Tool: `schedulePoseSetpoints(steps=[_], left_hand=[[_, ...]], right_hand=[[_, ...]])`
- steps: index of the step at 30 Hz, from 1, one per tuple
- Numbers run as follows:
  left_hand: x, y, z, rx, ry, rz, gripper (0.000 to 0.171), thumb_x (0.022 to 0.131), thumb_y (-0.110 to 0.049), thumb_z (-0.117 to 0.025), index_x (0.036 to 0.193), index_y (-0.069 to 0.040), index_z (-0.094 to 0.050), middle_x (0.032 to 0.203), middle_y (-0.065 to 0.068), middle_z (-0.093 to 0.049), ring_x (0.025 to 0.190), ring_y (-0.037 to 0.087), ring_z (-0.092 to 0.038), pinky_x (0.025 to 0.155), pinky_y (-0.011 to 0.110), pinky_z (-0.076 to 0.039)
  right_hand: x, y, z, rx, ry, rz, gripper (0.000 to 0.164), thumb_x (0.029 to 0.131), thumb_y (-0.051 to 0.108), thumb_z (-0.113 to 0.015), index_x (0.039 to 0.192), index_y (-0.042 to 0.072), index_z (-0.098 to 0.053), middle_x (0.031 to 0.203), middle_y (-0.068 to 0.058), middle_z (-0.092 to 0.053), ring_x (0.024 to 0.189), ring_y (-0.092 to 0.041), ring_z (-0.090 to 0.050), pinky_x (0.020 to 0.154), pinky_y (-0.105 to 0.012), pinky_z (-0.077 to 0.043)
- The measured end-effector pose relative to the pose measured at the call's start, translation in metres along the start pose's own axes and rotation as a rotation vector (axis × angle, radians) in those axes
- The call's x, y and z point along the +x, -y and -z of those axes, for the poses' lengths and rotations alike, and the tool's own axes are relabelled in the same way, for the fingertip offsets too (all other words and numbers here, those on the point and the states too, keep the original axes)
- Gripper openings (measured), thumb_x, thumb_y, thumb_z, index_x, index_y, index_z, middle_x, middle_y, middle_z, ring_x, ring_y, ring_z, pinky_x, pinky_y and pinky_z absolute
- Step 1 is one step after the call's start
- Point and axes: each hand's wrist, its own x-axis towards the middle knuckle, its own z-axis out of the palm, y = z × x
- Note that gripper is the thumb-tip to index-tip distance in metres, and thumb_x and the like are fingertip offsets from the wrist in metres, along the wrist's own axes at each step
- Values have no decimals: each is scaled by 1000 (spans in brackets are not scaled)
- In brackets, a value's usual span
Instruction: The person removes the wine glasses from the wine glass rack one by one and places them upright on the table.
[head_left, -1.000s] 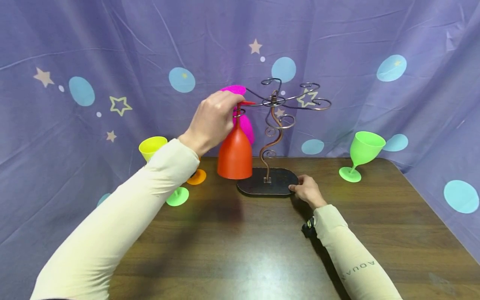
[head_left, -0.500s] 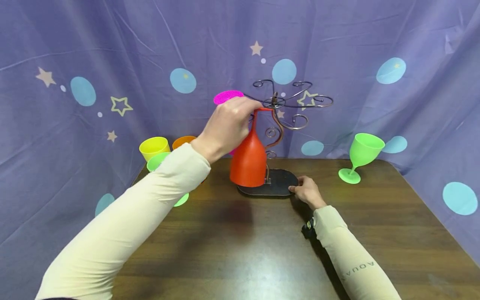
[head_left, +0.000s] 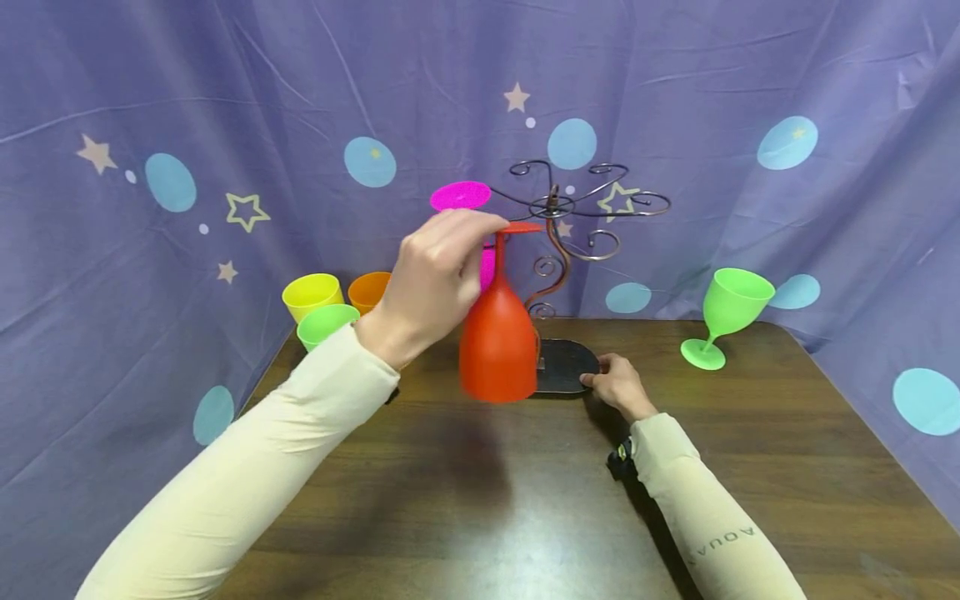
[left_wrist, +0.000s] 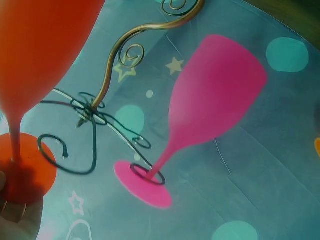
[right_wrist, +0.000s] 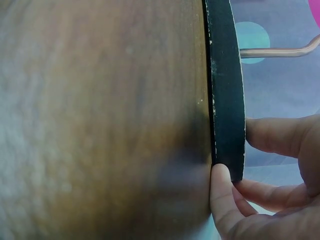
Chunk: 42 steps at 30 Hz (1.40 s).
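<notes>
My left hand (head_left: 431, 279) pinches the foot of a red plastic goblet (head_left: 498, 354), which hangs upside down in front of a scrolled metal glass rack (head_left: 561, 282). In the left wrist view, a curled hook (left_wrist: 82, 173) of the rack lies beside the goblet's foot, and the stem stands outside the curl. A magenta goblet (left_wrist: 215, 95) hangs inverted with its stem through another hook; the head view shows mainly its foot. My right hand (head_left: 618, 387) grips the right end of the rack's black oval base (head_left: 566, 367), thumb on top and fingers at the edge and underside.
Yellow (head_left: 311, 293), orange (head_left: 369, 290) and green goblets (head_left: 327, 323) stand upright at the back left, partly behind my left arm. Another green goblet (head_left: 731, 302) stands at the back right of the wooden table (head_left: 555, 517). A patterned curtain (head_left: 420, 75) hangs behind.
The left hand first carried the red goblet right, away from the rack's left hook, then lowered it slightly toward me. Rack arms turned a little. The right hand stayed on the base.
</notes>
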Motion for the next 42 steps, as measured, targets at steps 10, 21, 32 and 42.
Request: schedulePoseSetpoints(steps=[10, 21, 32, 42], left_hand=[[-29, 13, 23, 33, -182, 204, 20, 87, 8, -54, 94, 1, -70, 86, 11, -69, 80, 24, -63, 75, 35, -51], [-83, 30, 23, 67, -191, 456, 20, 85, 8, -57, 96, -1, -72, 88, 12, -70, 82, 25, -66, 75, 36, -50], [-139, 26, -21, -44, -112, 823, 20, 84, 6, -61, 98, -3, -73, 87, 11, -71, 71, 22, -63, 64, 33, -49], [-173, 29, -54, -25, -11, 1056, 20, 84, 4, -62, 98, -4, -73, 90, 10, -72, 75, 24, -65, 67, 37, -49]], right_hand=[[1, 1, 4, 19, 16, -1, 55, 87, 17, -66, 130, -11, -46, 125, -28, -53, 113, -38, -51, 97, -48, -41], [-17, 15, 23, -39, -77, 230, 50, 91, 21, -62, 129, -9, -48, 120, -27, -55, 108, -39, -56, 93, -50, -44], [-85, 49, 34, 42, -124, 652, 19, 87, 9, -67, 105, 6, -66, 97, -3, -63, 84, -14, -62, 75, -36, -55], [-126, 65, 16, -56, -262, 1251, 12, 84, 7, -66, 95, 8, -67, 94, 2, -61, 85, -14, -59, 78, -24, -48]])
